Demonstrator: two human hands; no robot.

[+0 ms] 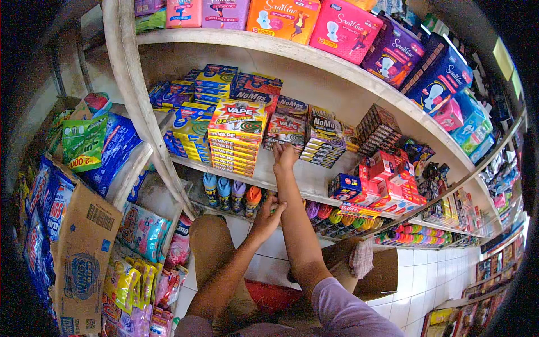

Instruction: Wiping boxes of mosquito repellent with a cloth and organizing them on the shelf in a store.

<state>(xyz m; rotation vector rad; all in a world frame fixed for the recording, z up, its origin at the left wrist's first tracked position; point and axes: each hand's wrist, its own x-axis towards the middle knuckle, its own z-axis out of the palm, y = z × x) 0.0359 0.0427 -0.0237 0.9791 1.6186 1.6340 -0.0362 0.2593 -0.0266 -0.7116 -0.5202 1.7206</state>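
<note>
My right hand (285, 156) reaches to the front of a shelf, its fingers at the base of a stack of Vape mosquito coil boxes (287, 124); whether they grip a box is hidden. My left hand (269, 215) is lower, in front of the shelf edge by my right forearm, fingers partly curled; a small greenish bit shows at the fingers, too small to name. A tall stack of yellow and red Vape boxes (236, 139) stands to the left. NoMos coil boxes (322, 137) are stacked to the right. Blue and yellow coil boxes (191, 130) stand farther left.
The white shelf edge (311, 194) runs below both stacks, with red Hit boxes (389, 179) to the right. Spray cans (238, 194) stand underneath. Sanitary pad packs (345, 31) line the shelf above. A cardboard box (86, 252) and a curved white upright (139, 92) are at left.
</note>
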